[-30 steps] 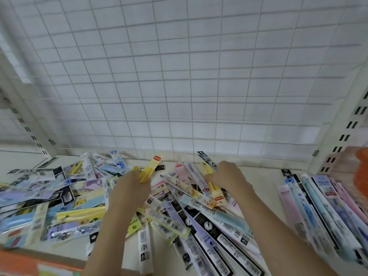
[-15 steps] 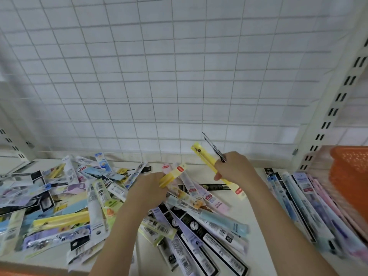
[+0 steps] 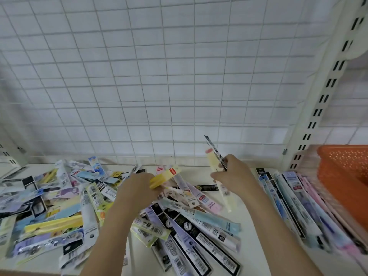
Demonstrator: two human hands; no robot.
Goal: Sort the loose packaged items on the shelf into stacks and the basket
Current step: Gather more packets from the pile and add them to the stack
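Head view: my right hand [image 3: 234,176] fingers clamp a pale yellow packet [image 3: 219,179], long axis near-upright; basket [image 3: 346,168] lies rightward. Left hand [image 3: 137,188] fingers pinch a yellow packet [image 3: 162,178].

2 hands [image 3: 137,188] [image 3: 233,176]; 1 orange basket [image 3: 344,166]; packaged items [image 3: 59,206] too many to count.

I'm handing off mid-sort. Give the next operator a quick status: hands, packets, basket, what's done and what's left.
Left hand: closed on a yellow packet over the loose pile.
Right hand: holds a pale yellow packet and a black packet, lifted.
Done: aligned row of packets at right, beside the orange basket.
Left: the pile at left and centre is unsorted. Basket contents not visible.
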